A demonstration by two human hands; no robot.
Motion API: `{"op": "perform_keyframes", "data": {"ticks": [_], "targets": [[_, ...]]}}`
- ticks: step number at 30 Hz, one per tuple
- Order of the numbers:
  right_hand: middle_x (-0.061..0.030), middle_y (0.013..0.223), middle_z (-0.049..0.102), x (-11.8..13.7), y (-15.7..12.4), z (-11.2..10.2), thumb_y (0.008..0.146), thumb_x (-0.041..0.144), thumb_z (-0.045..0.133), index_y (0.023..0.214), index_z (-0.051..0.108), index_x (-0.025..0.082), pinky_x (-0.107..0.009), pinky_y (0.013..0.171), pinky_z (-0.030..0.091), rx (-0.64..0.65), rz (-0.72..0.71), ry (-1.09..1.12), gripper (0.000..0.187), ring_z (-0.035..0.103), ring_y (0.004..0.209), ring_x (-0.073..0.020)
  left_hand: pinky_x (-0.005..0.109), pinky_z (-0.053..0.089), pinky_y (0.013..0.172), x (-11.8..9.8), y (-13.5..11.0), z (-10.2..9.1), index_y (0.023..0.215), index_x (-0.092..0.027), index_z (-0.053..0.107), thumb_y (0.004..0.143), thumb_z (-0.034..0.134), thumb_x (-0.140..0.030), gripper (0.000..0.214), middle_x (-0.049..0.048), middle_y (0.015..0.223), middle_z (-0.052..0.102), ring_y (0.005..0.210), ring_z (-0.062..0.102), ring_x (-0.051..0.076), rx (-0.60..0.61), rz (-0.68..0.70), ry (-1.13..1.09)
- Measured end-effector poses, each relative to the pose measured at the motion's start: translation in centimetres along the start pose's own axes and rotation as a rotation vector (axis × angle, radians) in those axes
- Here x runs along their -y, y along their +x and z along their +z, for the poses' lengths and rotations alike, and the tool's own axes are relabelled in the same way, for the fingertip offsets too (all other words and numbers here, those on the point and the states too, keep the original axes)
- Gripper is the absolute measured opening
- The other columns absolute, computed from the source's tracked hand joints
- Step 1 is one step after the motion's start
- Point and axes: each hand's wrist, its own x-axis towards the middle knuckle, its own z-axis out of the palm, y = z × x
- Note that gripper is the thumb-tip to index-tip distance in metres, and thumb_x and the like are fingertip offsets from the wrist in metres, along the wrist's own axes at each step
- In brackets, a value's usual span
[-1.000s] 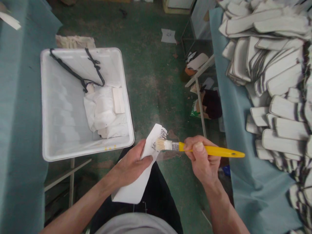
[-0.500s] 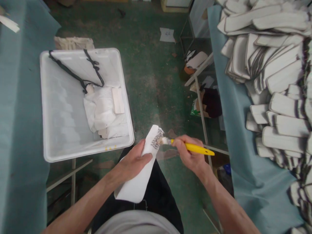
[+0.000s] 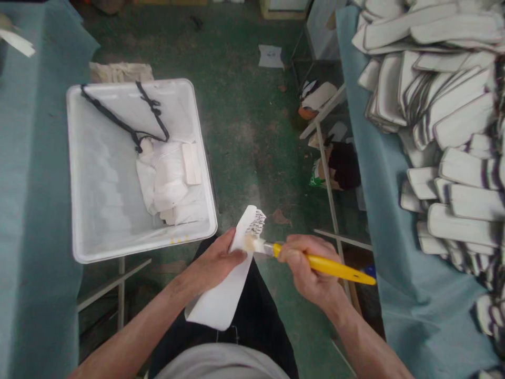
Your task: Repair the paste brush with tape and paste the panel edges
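My left hand (image 3: 219, 258) grips a stack of long white rounded pieces (image 3: 221, 305), thumb on top. At the far end the stack is fanned out, showing a row of dark edges (image 3: 257, 221). In my right hand (image 3: 310, 266) is a paintbrush (image 3: 327, 266) with a yellow handle, its fingers closed round the handle near the metal band. The pale bristles touch the stack just below the fanned edges, close to my left thumb.
A white plastic bin (image 3: 102, 200) stands left, with white pieces (image 3: 171, 181) and a black cord (image 3: 112, 116) inside. Blue-green cloth covers the table (image 3: 31, 210) at left and the table (image 3: 410, 295) at right. Piles of white dark-edged pieces (image 3: 465, 223) lie on the right one.
My right hand has moved down and slightly right with the paintbrush. The bristles have slid from the fanned edges toward my left thumb. My left hand and the stack have hardly moved.
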Motion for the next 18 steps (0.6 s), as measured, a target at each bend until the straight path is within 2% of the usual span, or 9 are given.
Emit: {"op": "perform_keyframes", "data": {"ticks": [3,5,8,10,14,18], "targets": [[0.0039,0.058,0.068,0.3,0.3,-0.1,0.096,0.021,0.06,0.072,0.067,0.023,-0.023,0.049,0.045,-0.009,-0.022,-0.085,0.025,0.061,0.046,-0.0119,0.032,0.049,0.076,0.5,0.2,0.1,0.138,-0.019,0.06,0.086,0.064,-0.037,0.055,0.0058,0.109,0.073,0.093,0.066,0.025,-0.011,-0.017,0.063],[0.0037,0.06,0.069,0.4,0.4,-0.1,0.096,0.02,0.06,0.074,0.066,0.023,-0.023,0.05,0.046,-0.021,-0.032,-0.108,0.023,0.062,0.047,-0.012,0.034,0.05,0.08,0.7,0.2,0.1,0.141,-0.02,0.058,0.088,0.063,-0.037,0.056,0.0063,0.113,0.073,0.099,0.066,0.027,-0.004,-0.018,0.075],[0.0034,0.062,0.069,0.5,0.3,-0.1,0.098,0.02,0.058,0.077,0.066,0.023,-0.023,0.055,0.05,0.075,-0.086,-0.042,0.022,0.065,0.051,-0.0124,0.036,0.05,0.088,0.6,0.1,0.2,0.139,-0.02,0.06,0.089,0.062,-0.038,0.053,0.0066,0.119,0.073,0.106,0.066,0.028,-0.015,0.033,0.081],[0.0037,0.06,0.068,0.4,0.3,-0.1,0.097,0.019,0.057,0.076,0.065,0.023,-0.023,0.053,0.049,0.09,-0.101,-0.066,0.023,0.064,0.049,-0.0119,0.035,0.05,0.084,0.2,0.0,0.3,0.136,-0.019,0.061,0.088,0.062,-0.037,0.052,0.0061,0.114,0.073,0.101,0.066,0.027,-0.039,0.029,0.098],[0.0038,0.062,0.069,0.2,0.5,-0.4,0.096,0.017,0.059,0.077,0.064,0.023,-0.022,0.053,0.048,-0.022,-0.098,-0.163,0.021,0.064,0.05,-0.0113,0.032,0.046,0.069,-0.3,-0.3,0.4,0.14,-0.019,0.058,0.086,0.062,-0.04,0.057,0.0036,0.1,0.072,0.081,0.063,0.023,-0.028,-0.044,0.083],[0.0045,0.061,0.067,0.0,0.7,-0.4,0.098,0.018,0.058,0.078,0.063,0.023,-0.022,0.055,0.049,0.063,-0.167,-0.093,0.021,0.063,0.05,-0.0111,0.032,0.047,0.071,-0.4,-0.3,0.5,0.136,-0.018,0.06,0.087,0.061,-0.039,0.054,0.0051,0.104,0.072,0.085,0.063,0.023,-0.02,0.003,0.095]]}}
